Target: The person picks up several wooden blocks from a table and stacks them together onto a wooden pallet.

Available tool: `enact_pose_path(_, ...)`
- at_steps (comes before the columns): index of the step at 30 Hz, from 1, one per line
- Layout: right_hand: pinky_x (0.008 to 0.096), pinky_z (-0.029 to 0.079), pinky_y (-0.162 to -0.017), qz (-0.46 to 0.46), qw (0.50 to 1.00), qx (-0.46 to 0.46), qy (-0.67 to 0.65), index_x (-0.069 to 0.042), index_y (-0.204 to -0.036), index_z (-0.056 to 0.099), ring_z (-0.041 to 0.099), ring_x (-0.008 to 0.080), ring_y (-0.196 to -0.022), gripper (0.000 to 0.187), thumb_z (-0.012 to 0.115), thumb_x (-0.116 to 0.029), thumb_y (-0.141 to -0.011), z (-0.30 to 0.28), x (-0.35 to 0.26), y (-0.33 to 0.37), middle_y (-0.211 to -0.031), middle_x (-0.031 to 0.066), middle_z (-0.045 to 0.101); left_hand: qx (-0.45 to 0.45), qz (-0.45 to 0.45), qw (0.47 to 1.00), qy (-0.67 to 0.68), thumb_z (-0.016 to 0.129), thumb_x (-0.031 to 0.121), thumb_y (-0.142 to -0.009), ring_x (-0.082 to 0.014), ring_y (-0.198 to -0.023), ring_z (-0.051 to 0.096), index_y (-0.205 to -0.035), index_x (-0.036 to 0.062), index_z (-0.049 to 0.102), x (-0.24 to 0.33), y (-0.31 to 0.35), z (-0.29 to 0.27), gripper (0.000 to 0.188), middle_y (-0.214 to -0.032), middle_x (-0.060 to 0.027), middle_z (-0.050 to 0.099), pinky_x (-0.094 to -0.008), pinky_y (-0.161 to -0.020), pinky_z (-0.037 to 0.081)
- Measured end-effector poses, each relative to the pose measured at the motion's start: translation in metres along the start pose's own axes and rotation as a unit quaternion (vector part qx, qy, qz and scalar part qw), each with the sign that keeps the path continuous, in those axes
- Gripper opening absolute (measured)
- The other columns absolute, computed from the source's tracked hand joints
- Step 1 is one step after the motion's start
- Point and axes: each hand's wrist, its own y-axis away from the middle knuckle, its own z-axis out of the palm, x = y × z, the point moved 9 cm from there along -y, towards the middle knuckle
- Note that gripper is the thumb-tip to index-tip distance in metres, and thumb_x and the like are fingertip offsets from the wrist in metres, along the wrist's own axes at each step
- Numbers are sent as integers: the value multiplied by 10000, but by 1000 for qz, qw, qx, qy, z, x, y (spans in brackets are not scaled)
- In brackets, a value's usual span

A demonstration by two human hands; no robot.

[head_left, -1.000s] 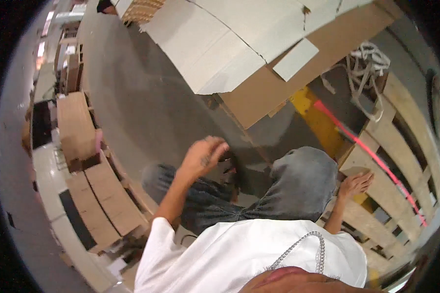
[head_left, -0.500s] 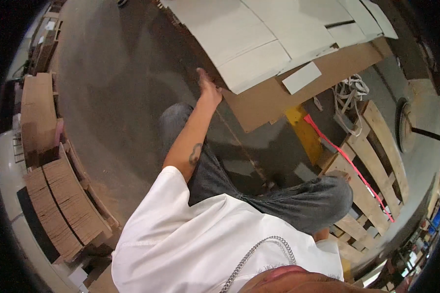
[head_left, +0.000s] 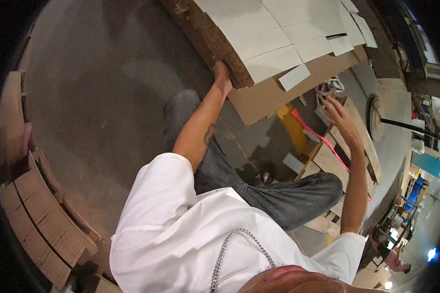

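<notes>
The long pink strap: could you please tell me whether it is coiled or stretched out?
Stretched out: the long pink strap runs without visible loops along the pale wooden slatted pallet; the right forearm hides part.

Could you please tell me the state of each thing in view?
Stack, white-topped, some edge pieces askew
Brown board, jutting from under stack
White card, lying askew at stack's edge
Left hand, against stack's side, fingers unclear
Right hand, open, raised
White straps, tangled
Pallet, partly hidden
Pink strap, lying partly over pallet
</notes>
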Motion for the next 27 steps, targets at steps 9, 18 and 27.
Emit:
enact_pose_path(9,622,294,-1033,111,843,58,-523,-119,-1518,110,154,427,-1401,1015,577,-675,-808,161,-22,-87,-1550,229,-5,125,-85,982,-116,301,613,-949,-330,-1425,168,-1502,55,173,-10,58,6,796,-1560,-159,142,-488,-1137,167)
enact_pose_path(18,540,413,-843,75,843,52,-530,-127,-1347,418,457,272,-1055,830,614,-692,-771,195,-62,-110,-1226,103,443,-26,93,995,22,440,445,-926,-304,-1261,394,-1424,0,337,18,61,12,675,-1431,-153,376,-425,-1064,298)
enact_pose_path(27,559,425,-806,78,849,63,-520,-138,-1271,497,497,249,-975,737,567,-699,-799,195,-60,-111,-1118,63,512,-79,32,994,69,441,437,-928,-322,-1258,384,-1427,-3,314,10,56,20,677,-1424,-159,367,-442,-1058,308)
